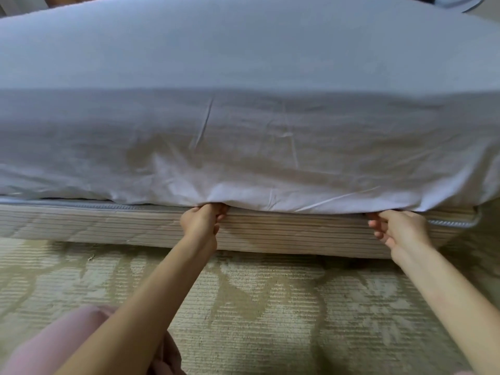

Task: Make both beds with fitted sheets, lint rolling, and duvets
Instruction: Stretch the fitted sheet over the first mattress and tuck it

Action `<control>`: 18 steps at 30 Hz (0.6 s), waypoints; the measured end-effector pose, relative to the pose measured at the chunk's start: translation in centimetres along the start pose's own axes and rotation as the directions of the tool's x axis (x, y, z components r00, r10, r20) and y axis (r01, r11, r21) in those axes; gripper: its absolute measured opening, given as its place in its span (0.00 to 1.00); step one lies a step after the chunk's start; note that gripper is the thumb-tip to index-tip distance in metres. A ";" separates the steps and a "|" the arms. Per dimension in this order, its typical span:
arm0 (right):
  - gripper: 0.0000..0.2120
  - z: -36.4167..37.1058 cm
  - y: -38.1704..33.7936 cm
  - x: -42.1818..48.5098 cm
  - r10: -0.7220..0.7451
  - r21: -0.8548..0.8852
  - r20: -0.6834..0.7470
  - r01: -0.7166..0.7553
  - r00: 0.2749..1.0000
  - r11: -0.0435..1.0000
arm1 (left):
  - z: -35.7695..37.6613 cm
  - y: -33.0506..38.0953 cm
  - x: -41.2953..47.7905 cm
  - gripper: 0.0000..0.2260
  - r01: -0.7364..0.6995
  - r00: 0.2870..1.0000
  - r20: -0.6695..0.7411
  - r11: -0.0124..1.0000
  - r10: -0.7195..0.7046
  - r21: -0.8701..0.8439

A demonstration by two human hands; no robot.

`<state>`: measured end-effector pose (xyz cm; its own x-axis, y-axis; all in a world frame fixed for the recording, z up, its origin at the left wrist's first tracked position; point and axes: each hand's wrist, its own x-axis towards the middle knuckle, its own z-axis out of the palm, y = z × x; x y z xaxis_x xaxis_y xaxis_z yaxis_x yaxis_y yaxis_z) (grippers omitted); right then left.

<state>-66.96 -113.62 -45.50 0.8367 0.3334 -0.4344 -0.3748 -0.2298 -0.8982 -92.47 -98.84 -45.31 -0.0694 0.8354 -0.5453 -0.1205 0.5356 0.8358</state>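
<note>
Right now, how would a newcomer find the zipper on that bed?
Start at the big bed draped in a white fitted sheet. Below its hanging hem lies the beige ribbed base. The grey zipper runs along that base's top edge, the only toothed, bluish-grey line against beige ribs.

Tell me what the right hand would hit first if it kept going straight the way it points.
The right hand points at the bed's side: likely first the fitted sheet hem right at its fingers, then the ribbed bed base behind. Depth there is unclear.
</note>
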 end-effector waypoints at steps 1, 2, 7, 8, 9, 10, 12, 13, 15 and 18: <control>0.10 0.1 0.1 -0.1 -0.007 0.008 -0.001 0.007 1.000 1.000 | 0.0 0.0 0.0 0.07 -0.001 1.000 0.000 1.000 0.001 -0.002; 0.10 0.1 0.2 -0.2 -0.015 0.015 0.000 0.015 1.000 1.000 | -0.1 0.0 0.0 0.07 -0.008 1.000 0.004 1.000 0.008 0.007; 0.08 0.4 0.5 -1.1 -0.039 -0.039 0.094 0.043 0.995 0.998 | -0.6 -0.4 0.4 0.08 -0.091 0.996 -0.011 0.990 0.093 0.104; 0.07 0.6 0.5 -1.3 -0.045 -0.066 0.118 0.053 0.992 0.996 | -0.6 -0.6 0.5 0.09 -0.122 0.991 -0.033 0.982 0.129 0.147; 0.06 0.8 0.5 -1.4 -0.051 -0.091 0.133 0.064 0.990 0.994 | -0.6 -0.8 0.6 0.09 -0.157 0.984 -0.056 0.968 0.171 0.196; 0.05 1.0 0.4 -1.5 -0.056 -0.105 0.137 0.071 0.989 0.992 | -0.5 -0.9 0.7 0.09 -0.193 0.973 -0.078 0.950 0.217 0.246; 0.05 1.4 0.2 -1.4 -0.048 -0.104 0.120 0.060 0.992 0.993 | -0.1 -1.2 0.8 0.08 -0.244 0.946 -0.121 0.905 0.301 0.349; 0.06 1.5 0.2 -1.3 -0.037 -0.093 0.112 0.048 0.993 0.994 | 0.1 -1.2 0.8 0.08 -0.256 0.933 -0.142 0.885 0.332 0.390; 0.08 1.7 0.4 -1.1 -0.025 -0.071 0.095 0.032 0.995 0.997 | 0.5 -1.4 1.0 0.08 -0.258 0.910 -0.184 0.854 0.372 0.453; 0.09 1.9 0.5 -1.1 -0.021 -0.092 0.081 0.029 0.997 0.995 | 1.1 -1.7 1.0 0.08 -0.235 0.877 -0.247 0.817 0.412 0.527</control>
<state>-68.83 -112.36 -45.59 0.8096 0.4108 -0.4193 -0.3124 -0.3032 -0.9003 -91.25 -98.83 -47.20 -0.3552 0.9227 -0.1498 0.4399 0.3064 0.8441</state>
